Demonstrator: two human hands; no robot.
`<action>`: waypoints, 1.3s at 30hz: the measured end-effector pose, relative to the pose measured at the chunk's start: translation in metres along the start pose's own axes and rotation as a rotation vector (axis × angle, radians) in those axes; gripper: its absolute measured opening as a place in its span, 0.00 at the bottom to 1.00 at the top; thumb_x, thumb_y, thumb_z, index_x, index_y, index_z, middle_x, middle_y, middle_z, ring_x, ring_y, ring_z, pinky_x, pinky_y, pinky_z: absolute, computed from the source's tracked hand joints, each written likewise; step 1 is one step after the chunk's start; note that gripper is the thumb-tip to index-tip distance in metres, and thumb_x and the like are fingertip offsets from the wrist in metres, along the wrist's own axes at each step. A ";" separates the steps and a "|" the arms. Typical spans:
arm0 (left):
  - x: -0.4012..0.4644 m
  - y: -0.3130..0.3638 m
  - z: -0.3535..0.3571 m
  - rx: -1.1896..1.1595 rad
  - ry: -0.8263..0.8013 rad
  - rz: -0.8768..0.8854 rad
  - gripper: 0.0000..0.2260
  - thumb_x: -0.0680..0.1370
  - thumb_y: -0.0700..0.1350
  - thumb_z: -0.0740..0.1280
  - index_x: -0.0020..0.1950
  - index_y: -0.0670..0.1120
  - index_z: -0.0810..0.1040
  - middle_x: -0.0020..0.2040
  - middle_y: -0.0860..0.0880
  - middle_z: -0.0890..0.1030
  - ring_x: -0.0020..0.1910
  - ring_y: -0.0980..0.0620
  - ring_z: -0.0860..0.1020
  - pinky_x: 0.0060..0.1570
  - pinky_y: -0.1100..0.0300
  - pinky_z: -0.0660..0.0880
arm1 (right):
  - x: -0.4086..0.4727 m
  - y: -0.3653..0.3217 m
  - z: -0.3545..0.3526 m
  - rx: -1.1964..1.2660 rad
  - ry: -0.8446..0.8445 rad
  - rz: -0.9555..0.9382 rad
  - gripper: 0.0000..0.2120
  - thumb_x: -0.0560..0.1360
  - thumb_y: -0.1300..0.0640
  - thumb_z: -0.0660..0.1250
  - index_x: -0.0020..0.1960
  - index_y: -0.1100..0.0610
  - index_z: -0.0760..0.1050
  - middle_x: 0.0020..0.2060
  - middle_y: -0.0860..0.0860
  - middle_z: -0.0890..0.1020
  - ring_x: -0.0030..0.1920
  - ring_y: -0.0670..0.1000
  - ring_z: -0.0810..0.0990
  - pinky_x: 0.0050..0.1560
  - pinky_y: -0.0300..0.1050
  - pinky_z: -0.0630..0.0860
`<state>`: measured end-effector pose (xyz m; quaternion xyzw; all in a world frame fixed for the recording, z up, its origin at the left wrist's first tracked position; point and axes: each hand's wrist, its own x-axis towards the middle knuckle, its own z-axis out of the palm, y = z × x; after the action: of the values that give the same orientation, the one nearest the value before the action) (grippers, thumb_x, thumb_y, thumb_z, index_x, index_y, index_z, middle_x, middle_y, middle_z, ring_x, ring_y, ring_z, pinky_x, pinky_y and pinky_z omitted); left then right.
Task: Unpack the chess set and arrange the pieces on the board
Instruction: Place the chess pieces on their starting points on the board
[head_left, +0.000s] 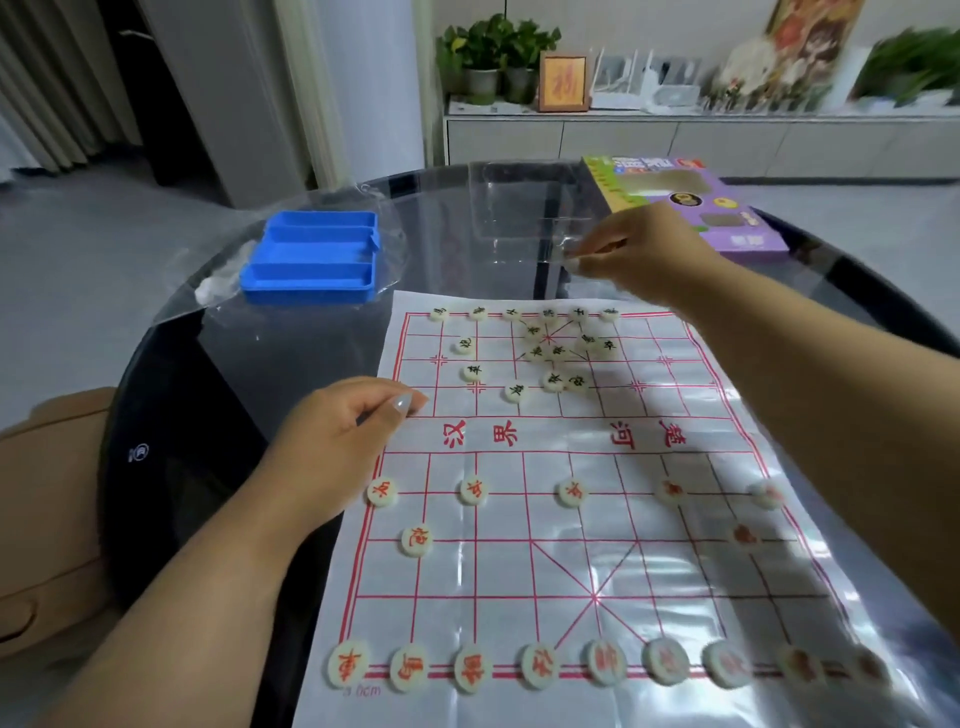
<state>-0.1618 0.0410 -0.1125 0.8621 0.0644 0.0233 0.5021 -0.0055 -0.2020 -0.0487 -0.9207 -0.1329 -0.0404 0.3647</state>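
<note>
Head view: board (561, 519) long axis runs away; right hand (639, 254) grip pinches piece (571, 266); left hand (332, 441) relaxed.

readable stuff here: the paper board (571, 519) has big red characters across the middle strip, 汉界 (480, 434) on the left and 河 plus 楚 (647, 441) on the right, both pairs lying sideways from this view. Bottom left corner of the board has a tiny print that looks like "0cm" (363, 691), first part unclear. Near pieces carry red characters: the second one on the bottom row is 馬 (409, 669), the left cannon looks like 炮 (416, 539), rest are too blurry. Far pieces have black characters, too small to read. Framed picture (563, 83) on the cabinet shows a red 福. Purple box (691, 202) text is blurred
</note>
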 end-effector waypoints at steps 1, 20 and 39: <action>0.000 0.000 0.000 -0.006 0.003 -0.004 0.08 0.80 0.48 0.62 0.50 0.55 0.81 0.49 0.61 0.80 0.43 0.70 0.79 0.32 0.74 0.74 | -0.004 0.004 -0.002 0.003 -0.008 0.015 0.09 0.73 0.58 0.71 0.53 0.58 0.82 0.50 0.53 0.83 0.42 0.48 0.80 0.39 0.37 0.74; -0.001 -0.002 -0.001 -0.004 0.004 -0.014 0.08 0.79 0.48 0.62 0.50 0.54 0.81 0.47 0.60 0.81 0.43 0.68 0.80 0.31 0.72 0.75 | -0.022 0.035 0.018 -0.402 -0.153 -0.005 0.08 0.68 0.48 0.73 0.45 0.49 0.81 0.40 0.45 0.78 0.42 0.49 0.77 0.41 0.40 0.68; -0.001 0.002 0.001 0.006 0.019 -0.026 0.08 0.80 0.47 0.62 0.49 0.54 0.81 0.47 0.59 0.80 0.42 0.70 0.78 0.28 0.74 0.73 | -0.007 0.082 -0.013 -0.337 0.027 0.196 0.06 0.71 0.55 0.71 0.48 0.53 0.82 0.40 0.49 0.80 0.44 0.50 0.76 0.42 0.41 0.68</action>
<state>-0.1627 0.0396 -0.1111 0.8625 0.0802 0.0248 0.4990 0.0107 -0.2696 -0.0939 -0.9767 -0.0293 -0.0386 0.2093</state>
